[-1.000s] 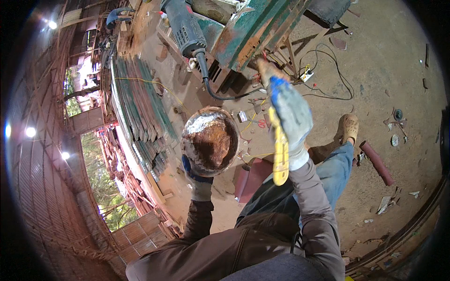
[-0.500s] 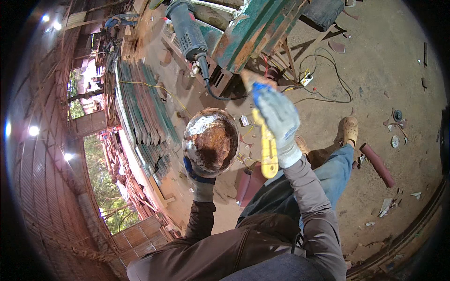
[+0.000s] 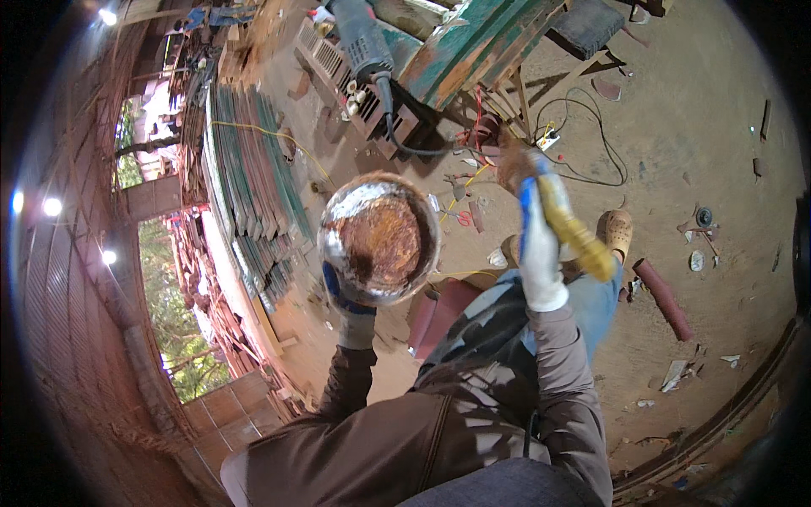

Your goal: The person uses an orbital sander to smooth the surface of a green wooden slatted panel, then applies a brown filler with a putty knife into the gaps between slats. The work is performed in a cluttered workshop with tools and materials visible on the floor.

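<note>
A bowl (image 3: 372, 295) is sitting in the left hand (image 3: 353, 319), with a mass (image 3: 389, 241) lying inside it. A brush (image 3: 576, 228) is resting in the right hand (image 3: 538, 241). Between these 2 hands, scissors (image 3: 462, 219) are lying on the floor (image 3: 701, 110). Ahead, a power tool (image 3: 363, 42) is lying left of timber (image 3: 486, 52). Planks (image 3: 245, 160) are lying leftward; a tube (image 3: 663, 300) is lying rightward.

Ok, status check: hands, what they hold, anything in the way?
Left hand holding bowl, brown stuff inside. Right hand gripping yellow-handled brush, apart from bowl. Grey power tool beyond bowl.
</note>
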The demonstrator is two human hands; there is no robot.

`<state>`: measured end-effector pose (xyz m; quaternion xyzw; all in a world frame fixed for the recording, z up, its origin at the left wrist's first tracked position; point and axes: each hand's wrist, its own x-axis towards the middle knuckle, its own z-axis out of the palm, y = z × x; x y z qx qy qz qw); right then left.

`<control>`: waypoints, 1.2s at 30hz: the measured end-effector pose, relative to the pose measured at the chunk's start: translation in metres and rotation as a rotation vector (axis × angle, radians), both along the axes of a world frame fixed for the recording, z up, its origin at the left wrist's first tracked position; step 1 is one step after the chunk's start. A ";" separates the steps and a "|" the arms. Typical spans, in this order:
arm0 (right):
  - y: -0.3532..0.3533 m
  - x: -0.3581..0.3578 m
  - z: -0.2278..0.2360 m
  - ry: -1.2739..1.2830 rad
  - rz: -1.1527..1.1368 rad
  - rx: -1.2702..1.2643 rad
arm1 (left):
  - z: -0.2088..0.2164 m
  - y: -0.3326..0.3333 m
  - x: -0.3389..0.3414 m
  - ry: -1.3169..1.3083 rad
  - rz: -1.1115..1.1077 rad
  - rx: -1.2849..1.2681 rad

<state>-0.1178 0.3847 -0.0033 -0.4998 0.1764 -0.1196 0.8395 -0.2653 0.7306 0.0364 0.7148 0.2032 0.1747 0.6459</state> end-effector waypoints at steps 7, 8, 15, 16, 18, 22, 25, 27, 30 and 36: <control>-0.099 -0.036 0.037 -0.059 0.237 -0.630 | 0.061 -0.116 0.022 0.070 -0.234 -0.193; -0.105 -0.039 0.047 -0.072 0.245 -0.661 | 0.044 -0.108 0.002 0.021 -0.295 0.151; -0.123 -0.019 0.060 -0.130 0.306 -0.441 | -0.001 -0.114 -0.009 0.014 -0.142 -0.168; -0.122 -0.011 0.066 -0.123 0.317 -0.504 | 0.014 -0.134 -0.001 0.030 -0.077 -0.250; -0.097 0.015 0.110 0.106 0.277 0.154 | 0.040 -0.161 0.010 0.059 0.057 -0.410; -0.073 0.061 0.091 -0.597 0.227 -1.063 | 0.062 -0.148 -0.002 -0.057 0.177 -0.586; -0.041 0.078 0.081 -0.762 0.213 -1.441 | 0.054 -0.112 -0.039 -0.117 0.256 -0.637; -0.018 0.084 0.061 -0.803 0.101 -1.622 | 0.051 -0.088 -0.051 -0.102 0.285 -0.596; 0.014 0.099 0.033 -0.804 -0.008 -1.711 | 0.042 -0.051 -0.059 -0.072 0.336 -0.491; 0.041 0.084 -0.022 -0.662 -0.055 -1.871 | 0.013 0.012 -0.083 -0.043 0.407 -0.454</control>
